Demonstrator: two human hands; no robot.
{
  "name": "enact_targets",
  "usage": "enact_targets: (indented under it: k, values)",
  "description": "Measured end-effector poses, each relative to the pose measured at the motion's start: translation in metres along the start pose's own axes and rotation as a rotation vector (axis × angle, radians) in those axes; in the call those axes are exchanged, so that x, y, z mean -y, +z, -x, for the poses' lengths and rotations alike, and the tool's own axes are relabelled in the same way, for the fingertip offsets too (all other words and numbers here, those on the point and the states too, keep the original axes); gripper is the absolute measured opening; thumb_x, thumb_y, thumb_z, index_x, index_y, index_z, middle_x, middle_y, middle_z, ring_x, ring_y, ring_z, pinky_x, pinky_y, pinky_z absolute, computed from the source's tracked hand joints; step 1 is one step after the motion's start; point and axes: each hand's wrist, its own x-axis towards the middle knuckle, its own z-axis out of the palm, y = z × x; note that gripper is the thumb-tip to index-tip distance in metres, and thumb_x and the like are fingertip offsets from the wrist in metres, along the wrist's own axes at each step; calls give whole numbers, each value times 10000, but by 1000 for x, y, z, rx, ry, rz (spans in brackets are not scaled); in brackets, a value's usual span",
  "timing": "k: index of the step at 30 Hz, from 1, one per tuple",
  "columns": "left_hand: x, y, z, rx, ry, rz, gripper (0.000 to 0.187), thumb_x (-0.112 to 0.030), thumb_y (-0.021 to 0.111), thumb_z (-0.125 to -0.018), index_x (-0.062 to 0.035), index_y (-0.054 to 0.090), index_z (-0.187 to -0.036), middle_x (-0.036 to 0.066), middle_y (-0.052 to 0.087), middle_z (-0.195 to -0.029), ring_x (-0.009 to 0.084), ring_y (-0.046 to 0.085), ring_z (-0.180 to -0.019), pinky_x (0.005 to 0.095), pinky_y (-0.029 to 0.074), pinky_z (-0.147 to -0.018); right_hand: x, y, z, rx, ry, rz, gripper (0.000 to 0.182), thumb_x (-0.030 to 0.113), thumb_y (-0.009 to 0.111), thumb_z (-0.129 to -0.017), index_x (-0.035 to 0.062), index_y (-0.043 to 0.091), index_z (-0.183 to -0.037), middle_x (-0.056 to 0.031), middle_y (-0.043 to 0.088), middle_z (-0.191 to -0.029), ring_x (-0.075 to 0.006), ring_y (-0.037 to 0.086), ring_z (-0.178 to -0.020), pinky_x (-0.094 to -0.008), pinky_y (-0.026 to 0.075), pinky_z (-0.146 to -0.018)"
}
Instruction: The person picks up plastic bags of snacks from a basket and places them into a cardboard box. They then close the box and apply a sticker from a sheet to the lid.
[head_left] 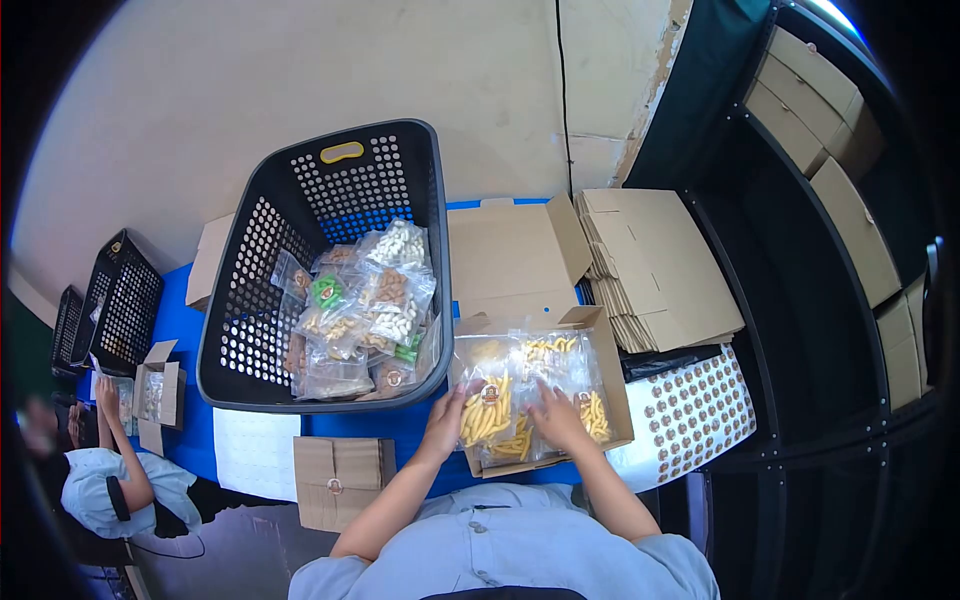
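Note:
An open cardboard box (622, 405) lies in front of me with its lid folded back. Inside are clear bags of yellow stick-shaped pieces (485, 412), some with a round sticker. My left hand (445, 422) is at the box's left side, its fingers on the edge of a yellow bag. Over the middle of the box, my right hand (558, 418) has its fingers apart and touches the bags. Left of the box stands a large black perforated basket (250, 260) holding many small clear bags (375, 300) of white, green, brown and tan pieces.
Flattened cardboard boxes (660, 265) are stacked at the right, above a sheet of round stickers (690, 415). A closed box (335, 483) and white sheet (255, 450) lie left. Black shelving (790, 270) holds more cardboard. A co-worker (125, 480) works by baskets (125, 300) far left.

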Motion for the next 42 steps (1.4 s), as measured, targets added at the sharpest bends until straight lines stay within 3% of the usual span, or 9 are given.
enact_targets:
  k: [5,11,15,18,27,31,34,39,42]
  values:
    - [5,-11,1,-37,17,-110,498,-351,340,-1036,37,537,-1278,134,593,-1258,177,553,-1164,285,401,-1011,10,31,24,-14,-100,256,641,480,448,-941,80,361,-1435,-237,512,-1331,-409,297,-1378,-640,-19,-1104]
    - [6,-12,-2,57,-9,-245,479,-404,369,-1021,-42,638,-1183,96,629,-1198,173,571,-1109,291,411,-972,7,1,11,-256,-53,-456,574,347,525,-955,42,373,-1417,-220,554,-1286,-343,481,-1251,-456,331,-1067]
    - [-3,-2,-7,307,-111,-201,405,-332,426,-1017,-46,579,-1260,117,600,-1242,191,551,-1153,309,411,-983,11,-39,-1,91,-98,-830,417,285,643,-909,2,592,-1211,-89,672,-1045,-142,616,-933,-293,484,-833]
    - [23,-4,-24,196,65,-284,671,-206,616,-931,-83,247,-1477,193,421,-1396,232,525,-1187,340,423,-988,-3,-32,-20,-116,38,-1067,241,237,632,-914,53,660,-1068,-40,660,-890,-112,625,-755,-277,523,-624]
    - [28,-11,-33,22,75,-222,617,-182,558,-949,-105,233,-1468,176,407,-1399,247,518,-1200,360,413,-1003,-39,41,-68,-214,371,-1716,534,198,567,-950,8,313,-1380,-204,448,-1287,-346,619,-931,-428,572,-753]
    - [38,-10,-23,50,108,-389,455,-159,533,-940,-78,417,-1372,185,440,-1378,290,547,-1169,369,434,-980,-4,10,-43,-506,535,-1497,749,86,643,-870,25,140,-1422,-275,361,-1281,-318,547,-997,-454,509,-854]
    - [52,-7,-18,101,437,-862,376,-163,530,-930,-75,502,-1294,177,452,-1366,345,554,-1151,394,436,-978,5,-6,-30,-993,272,-622,773,40,665,-789,35,216,-1418,-219,423,-1147,-327,421,-1064,-453,364,-921]
    - [68,21,-6,541,188,-864,420,-220,536,-922,-103,487,-1322,187,348,-1461,379,370,-1330,460,331,-1079,12,-11,-43,-637,-154,-281,576,166,656,-830,108,456,-1367,-252,413,-1265,-424,397,-1179,-509,311,-1021]
    - [84,29,3,491,206,-1575,617,-405,480,-944,-264,248,-1497,147,48,-1584,523,98,-1395,660,198,-1078,12,4,-59,-352,-335,190,578,488,535,-900,290,408,-1428,-218,252,-1510,-455,162,-1405,-590,133,-1120]
